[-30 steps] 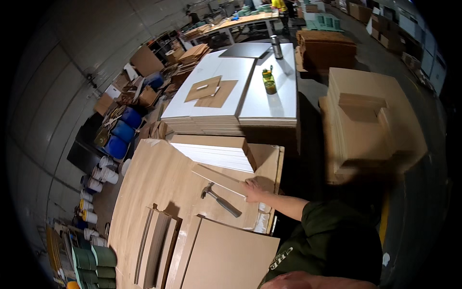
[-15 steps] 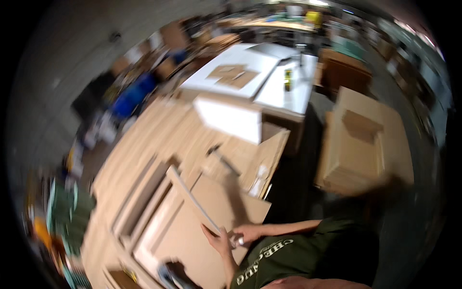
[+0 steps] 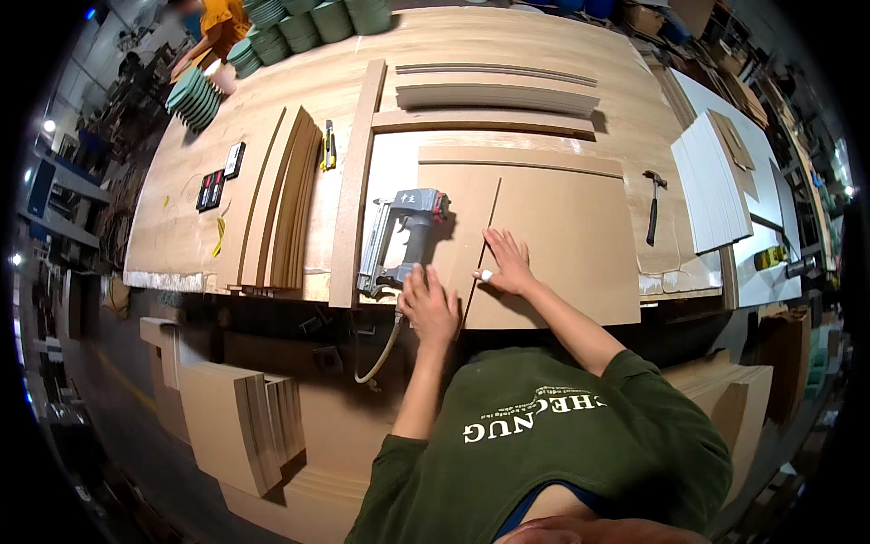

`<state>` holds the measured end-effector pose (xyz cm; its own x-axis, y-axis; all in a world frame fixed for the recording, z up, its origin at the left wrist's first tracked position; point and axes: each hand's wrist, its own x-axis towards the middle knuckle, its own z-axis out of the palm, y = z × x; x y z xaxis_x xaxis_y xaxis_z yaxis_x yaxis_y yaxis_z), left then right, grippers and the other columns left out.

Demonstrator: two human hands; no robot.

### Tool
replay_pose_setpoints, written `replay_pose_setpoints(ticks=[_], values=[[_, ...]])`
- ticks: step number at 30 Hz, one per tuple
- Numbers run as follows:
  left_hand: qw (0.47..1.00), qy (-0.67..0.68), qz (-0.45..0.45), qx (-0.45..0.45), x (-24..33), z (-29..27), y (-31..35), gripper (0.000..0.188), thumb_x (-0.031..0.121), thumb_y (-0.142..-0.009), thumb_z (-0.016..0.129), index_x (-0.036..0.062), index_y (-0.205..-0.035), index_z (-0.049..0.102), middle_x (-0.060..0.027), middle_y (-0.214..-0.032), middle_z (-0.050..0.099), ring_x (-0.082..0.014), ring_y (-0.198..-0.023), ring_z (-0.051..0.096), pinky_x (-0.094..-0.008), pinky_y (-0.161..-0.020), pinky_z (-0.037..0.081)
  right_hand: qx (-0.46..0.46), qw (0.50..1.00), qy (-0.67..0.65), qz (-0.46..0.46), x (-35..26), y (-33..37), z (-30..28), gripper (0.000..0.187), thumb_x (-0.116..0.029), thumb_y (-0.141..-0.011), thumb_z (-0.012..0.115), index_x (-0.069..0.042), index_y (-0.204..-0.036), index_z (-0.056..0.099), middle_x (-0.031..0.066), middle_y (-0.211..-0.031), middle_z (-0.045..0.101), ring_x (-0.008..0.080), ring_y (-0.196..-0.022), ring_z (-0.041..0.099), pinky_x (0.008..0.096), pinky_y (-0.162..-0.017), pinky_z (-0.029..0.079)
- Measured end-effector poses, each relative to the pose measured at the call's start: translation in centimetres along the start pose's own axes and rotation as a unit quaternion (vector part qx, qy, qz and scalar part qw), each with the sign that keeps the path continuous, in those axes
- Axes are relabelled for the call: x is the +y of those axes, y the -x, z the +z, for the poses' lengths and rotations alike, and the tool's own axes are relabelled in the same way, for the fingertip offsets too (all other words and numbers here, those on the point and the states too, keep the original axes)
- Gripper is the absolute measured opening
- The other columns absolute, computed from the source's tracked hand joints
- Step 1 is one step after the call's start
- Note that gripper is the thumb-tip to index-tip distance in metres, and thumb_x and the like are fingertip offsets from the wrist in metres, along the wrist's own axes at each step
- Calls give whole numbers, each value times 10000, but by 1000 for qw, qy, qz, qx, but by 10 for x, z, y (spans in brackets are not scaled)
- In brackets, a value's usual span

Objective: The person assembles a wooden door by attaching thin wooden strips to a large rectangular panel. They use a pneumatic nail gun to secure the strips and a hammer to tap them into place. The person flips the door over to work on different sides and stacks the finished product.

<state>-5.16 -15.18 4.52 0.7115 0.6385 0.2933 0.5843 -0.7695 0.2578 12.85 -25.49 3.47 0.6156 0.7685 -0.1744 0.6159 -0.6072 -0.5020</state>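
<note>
A brown board panel [image 3: 571, 240] lies on the table in front of me, with a narrow dark line [image 3: 480, 249] running across it toward me. I cannot tell whether that line is a gap or the edge of a thin strip. My right hand [image 3: 509, 263] rests on the panel just right of the line, fingers spread, with a white band on one finger. Beside the lower end of a grey nail gun [image 3: 415, 234], my left hand [image 3: 430, 306] has its fingers apart and grips nothing. The nail gun lies on its side, its air hose [image 3: 390, 349] hanging off the table edge.
Board strips [image 3: 494, 98] lie beyond the panel; a long strip [image 3: 356, 199] runs left of the nail gun. Further left are stacked boards [image 3: 294, 204], a yellow cutter [image 3: 328, 145] and small boxes [image 3: 210, 190]. A hammer [image 3: 653, 208] and white panels [image 3: 710, 186] are right. Another person [image 3: 222, 27] stands far left.
My view has swung round to face the table squarely. A long narrow board was raised at my hands; now they are lowered and apart, the right one flat on the panel.
</note>
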Motion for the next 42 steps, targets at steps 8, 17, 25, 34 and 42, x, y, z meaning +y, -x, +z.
replay_pose_setpoints(ticks=[8,17,25,34,42], values=[[985,65,-90,-134,-30,8,-94,693,290,-818,683,21,-1382,383,-185,-1033,619,-369,-898,623,-490,-806,476,-6,999,42,-16,-13,-19,4,979,-547,-723,692,-187,-1506,228,84,-1579,164,319,-1467,57,623,-1120,25],[996,-15,-54,-76,-93,-51,-92,652,247,-807,684,108,-1393,435,-181,-930,613,-393,-789,627,-493,-656,505,-32,999,26,-20,-31,-18,-10,937,-527,-765,671,-156,-1505,230,107,-1582,129,338,-1462,47,620,-1128,31],[984,-163,-42,56,-118,-36,-118,611,195,-767,737,76,-1317,499,-182,-1253,526,-349,-1122,506,-491,-913,412,-23,998,35,-50,-23,-29,3,925,-601,-748,658,-233,-1498,260,86,-1584,124,372,-1456,10,735,-1046,3],[951,215,-209,-77,-33,49,-94,284,307,-768,734,49,-857,657,-129,-793,642,-303,-747,617,-413,-696,483,-31,996,57,-57,-53,-33,18,943,-568,-751,665,-160,-1493,250,96,-1564,200,345,-1453,95,681,-1092,53],[944,293,-144,-39,-75,27,-53,438,276,-785,705,2,-1104,581,-216,-1094,592,-350,-1015,572,-442,-842,444,-28,996,50,-72,-71,-35,34,984,-603,-715,683,-167,-1493,268,94,-1566,201,327,-1458,97,670,-1098,46]])
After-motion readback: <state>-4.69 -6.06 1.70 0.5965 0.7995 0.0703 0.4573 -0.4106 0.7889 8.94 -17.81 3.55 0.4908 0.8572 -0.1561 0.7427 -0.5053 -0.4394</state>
